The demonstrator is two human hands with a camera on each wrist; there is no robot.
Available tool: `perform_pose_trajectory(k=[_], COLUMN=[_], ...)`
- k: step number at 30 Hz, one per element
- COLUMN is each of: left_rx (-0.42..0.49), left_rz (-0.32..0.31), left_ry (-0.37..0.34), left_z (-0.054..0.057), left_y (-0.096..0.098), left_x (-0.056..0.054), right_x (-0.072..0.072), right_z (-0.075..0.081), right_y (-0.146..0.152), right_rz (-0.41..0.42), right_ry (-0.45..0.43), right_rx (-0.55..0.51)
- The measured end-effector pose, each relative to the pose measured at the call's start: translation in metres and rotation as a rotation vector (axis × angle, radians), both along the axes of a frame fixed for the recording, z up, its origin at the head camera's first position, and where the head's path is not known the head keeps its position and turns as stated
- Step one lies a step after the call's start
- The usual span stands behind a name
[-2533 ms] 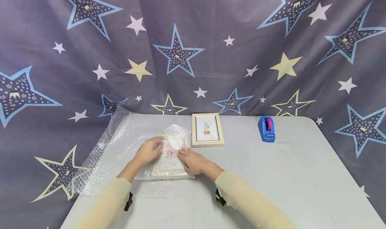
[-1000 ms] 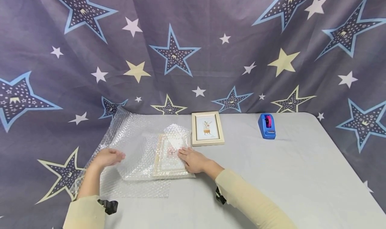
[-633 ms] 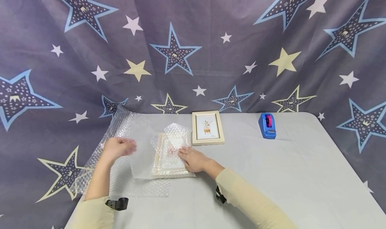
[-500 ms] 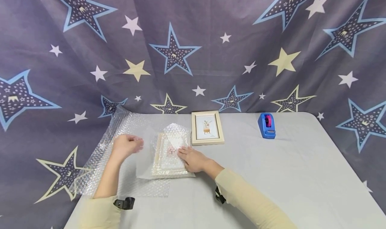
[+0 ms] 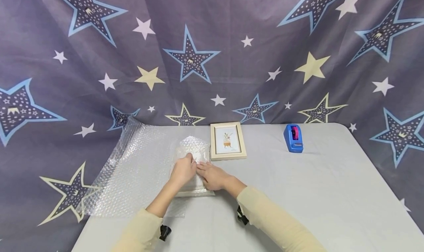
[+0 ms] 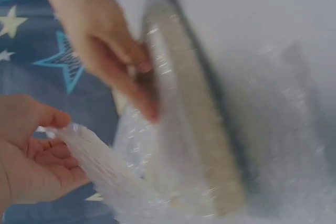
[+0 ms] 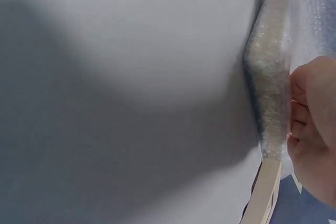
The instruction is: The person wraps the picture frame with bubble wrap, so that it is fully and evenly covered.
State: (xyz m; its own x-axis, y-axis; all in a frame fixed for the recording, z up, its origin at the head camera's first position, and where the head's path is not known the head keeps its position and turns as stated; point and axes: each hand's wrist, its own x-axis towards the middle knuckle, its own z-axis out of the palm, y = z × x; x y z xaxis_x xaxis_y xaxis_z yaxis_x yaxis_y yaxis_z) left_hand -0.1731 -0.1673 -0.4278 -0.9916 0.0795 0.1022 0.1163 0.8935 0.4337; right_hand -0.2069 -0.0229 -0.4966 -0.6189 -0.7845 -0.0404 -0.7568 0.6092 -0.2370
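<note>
A pale picture frame [image 5: 198,192] lies on the table under clear bubble wrap [image 5: 132,185], its picture mostly covered by wrap and hands. My left hand [image 5: 183,170] has drawn a flap of the wrap over it. The left wrist view shows that flap's edge [image 6: 100,163] pinched between thumb and forefinger. My right hand [image 5: 213,175] rests beside it with extended fingers, pressing the wrap onto the frame. In the right wrist view that hand [image 7: 317,124] lies against the wrapped frame's top [image 7: 270,98].
An unwrapped cream frame [image 5: 228,156] with a plant picture lies just behind and right of the wrapped one. A blue tape dispenser [image 5: 293,139] with a pink core stands at the back right of the table [image 5: 298,200]. A star-patterned cloth [image 5: 265,71] hangs behind.
My left hand has gone left and swung back right, carrying the loose flap of bubble wrap across the frame until it meets my right hand. The right hand has stayed in place.
</note>
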Motion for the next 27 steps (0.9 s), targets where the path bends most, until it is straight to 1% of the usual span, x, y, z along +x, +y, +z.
perform_pose_trajectory(k=[3, 6, 8, 10, 12, 14, 17, 21, 23, 27], left_rx=[0.012, 0.011, 0.02, 0.042, 0.086, 0.132, 0.188, 0.175, 0.151, 0.129], left_rz=[-0.045, -0.078, -0.088, -0.075, -0.05, -0.021, -0.001, -0.007, -0.012, -0.023], left_ry=[-0.055, -0.07, -0.083, -0.094, -0.115, -0.134, -0.164, -0.18, -0.177, -0.196], left_z=[-0.012, -0.02, -0.026, -0.034, -0.042, -0.047, -0.049, -0.051, -0.051, -0.051], left_y=[0.0, -0.003, -0.007, -0.012, -0.017, -0.023, -0.028, -0.03, -0.029, -0.028], left_x=[-0.002, -0.004, -0.006, -0.008, -0.01, -0.011, -0.011, -0.011, -0.012, -0.011], right_x=[0.001, 0.001, 0.0, 0.001, 0.001, 0.002, 0.003, 0.002, 0.001, -0.001], right_z=[0.0, -0.001, -0.001, -0.002, -0.004, -0.004, -0.004, -0.004, -0.006, -0.01], right_y=[0.0, 0.001, 0.002, 0.002, 0.003, 0.003, 0.003, 0.004, 0.004, 0.009], right_rz=[0.0, -0.005, -0.006, 0.001, 0.011, 0.023, 0.03, 0.023, 0.024, 0.024], right_ry=[0.0, 0.003, 0.008, 0.01, 0.011, 0.013, 0.017, 0.001, -0.014, -0.045], right_rx=[0.015, 0.011, 0.001, -0.007, -0.014, -0.023, -0.034, -0.065, -0.11, -0.263])
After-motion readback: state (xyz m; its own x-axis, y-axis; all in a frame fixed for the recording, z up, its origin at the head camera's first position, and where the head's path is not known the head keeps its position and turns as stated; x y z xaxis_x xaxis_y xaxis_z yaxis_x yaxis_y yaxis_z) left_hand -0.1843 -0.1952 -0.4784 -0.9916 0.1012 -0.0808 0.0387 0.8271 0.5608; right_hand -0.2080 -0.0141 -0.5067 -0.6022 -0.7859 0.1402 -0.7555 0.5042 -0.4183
